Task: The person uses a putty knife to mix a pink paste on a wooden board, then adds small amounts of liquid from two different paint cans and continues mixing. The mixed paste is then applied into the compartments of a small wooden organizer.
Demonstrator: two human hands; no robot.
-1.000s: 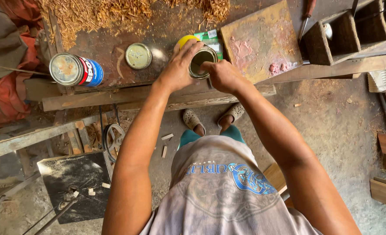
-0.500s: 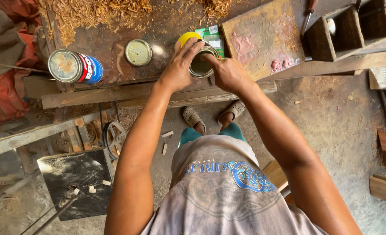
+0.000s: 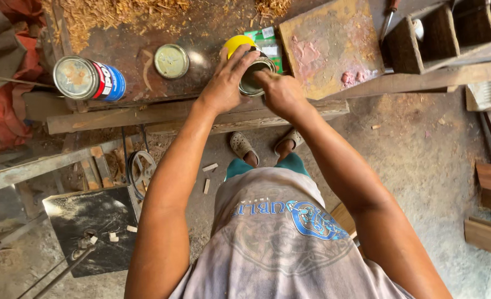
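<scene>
A small open tin (image 3: 255, 77) stands near the front edge of a dusty wooden bench (image 3: 145, 39). My left hand (image 3: 226, 83) wraps around the tin's left side and holds it. On the tin's right, my right hand (image 3: 281, 93) has its fingertips bunched at the rim; what they pinch is hidden. Just behind the tin are a yellow round lid (image 3: 237, 43) and a green carton (image 3: 268, 47).
On the bench to the left lie a loose round metal lid (image 3: 171, 61) and a larger can with a blue and red label (image 3: 86, 78). A pink-stained board (image 3: 328, 47) and a wooden compartment box (image 3: 422, 39) sit right. Sawdust covers the back. My sandalled feet (image 3: 242, 147) show below.
Both hands stay on the small tin. My left fingers have spread slightly further over its top; nothing else has moved.
</scene>
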